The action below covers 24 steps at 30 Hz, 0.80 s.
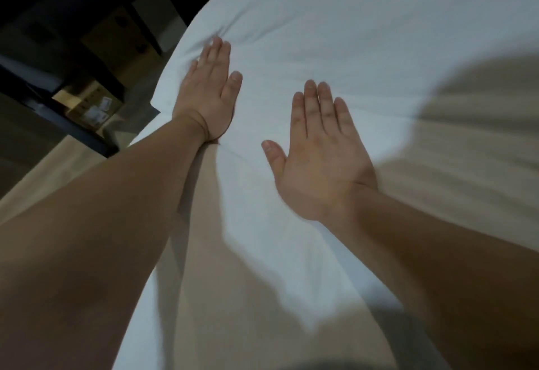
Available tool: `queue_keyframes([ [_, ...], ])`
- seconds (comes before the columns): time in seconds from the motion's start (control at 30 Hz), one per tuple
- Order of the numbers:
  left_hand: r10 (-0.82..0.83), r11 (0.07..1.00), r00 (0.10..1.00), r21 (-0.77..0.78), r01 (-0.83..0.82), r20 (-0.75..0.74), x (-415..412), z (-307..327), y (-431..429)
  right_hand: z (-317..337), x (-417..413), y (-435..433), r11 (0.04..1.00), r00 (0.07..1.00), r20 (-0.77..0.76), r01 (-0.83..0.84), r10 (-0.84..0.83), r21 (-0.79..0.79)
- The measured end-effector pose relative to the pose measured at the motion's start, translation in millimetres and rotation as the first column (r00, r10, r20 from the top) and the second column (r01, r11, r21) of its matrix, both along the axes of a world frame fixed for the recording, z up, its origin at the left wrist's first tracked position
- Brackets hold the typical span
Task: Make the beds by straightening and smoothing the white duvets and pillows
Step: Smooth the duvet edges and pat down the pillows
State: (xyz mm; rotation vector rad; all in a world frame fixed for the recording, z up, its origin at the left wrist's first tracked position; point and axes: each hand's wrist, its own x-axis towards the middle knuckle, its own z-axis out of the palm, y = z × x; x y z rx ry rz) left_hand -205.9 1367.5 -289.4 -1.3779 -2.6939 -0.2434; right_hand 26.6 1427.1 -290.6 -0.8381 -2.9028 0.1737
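A white pillow [335, 28] fills most of the head view, its left edge curving from the top down to a corner at the middle left. My left hand [208, 89] lies flat with straight fingers, pressing the pillow near that left edge, and the cloth creases around it. My right hand [318, 151] is flat and spread, fingers straight, over the middle of the pillow; whether it touches the cloth I cannot tell. A beige-lit stretch of bedding [466, 142] lies at the right, blurred.
Left of the bed stands a dark shelf frame [73, 133] holding cardboard boxes [93, 107]. More boxes sit in the dim upper left. A beige sheet [43, 183] runs along the bed's lower left.
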Motion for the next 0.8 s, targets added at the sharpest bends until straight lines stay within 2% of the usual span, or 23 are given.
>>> queue_keyframes([
  [0.37, 0.036, 0.999, 0.995, 0.013, -0.038, 0.096, -43.2, -0.4, 0.4, -1.4, -51.9, -9.6, 1.000, 1.000, 0.016, -0.012, 0.011, 0.013],
  [0.63, 0.065, 0.998, 0.995, 0.001, -0.065, 0.074, -43.9, -6.9, 1.6, -2.6, -74.4, -16.8, 1.000, 0.998, 0.057, 0.002, -0.003, 0.021],
  [0.8, 0.114, 0.990, 0.991, -0.090, -0.107, 0.070, -32.8, 1.1, -1.1, 8.4, -71.9, -10.2, 0.993, 0.990, 0.120, -0.056, 0.069, -0.108],
])
